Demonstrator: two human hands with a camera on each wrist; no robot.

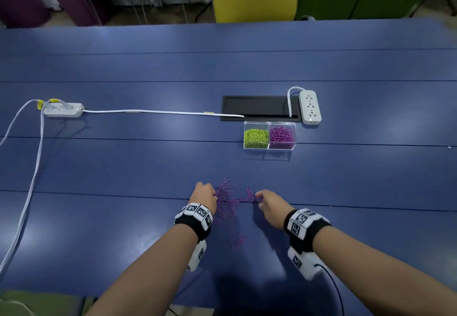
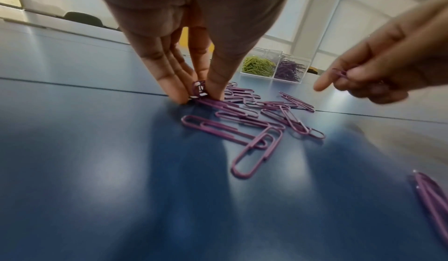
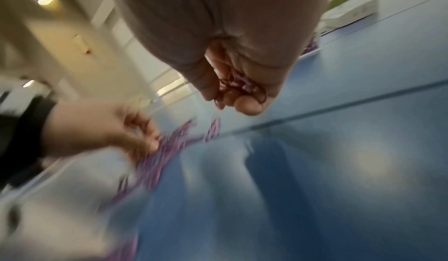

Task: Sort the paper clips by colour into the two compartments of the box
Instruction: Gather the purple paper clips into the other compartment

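Left hand [image 2: 191,40] pinches a purple clip at the heap's edge on the desk [image 1: 123,167]; right hand [image 3: 232,69] clasps several purple clips already. Gathering purple is the step in hand. Next, I judge, both loads travel to the box [image 1: 269,134], right-hand compartment. One box, two compartments: green left, purple right. Loose purple clips [image 2: 254,131] number perhaps fifteen; overlap blurs counting. No green lies loose.
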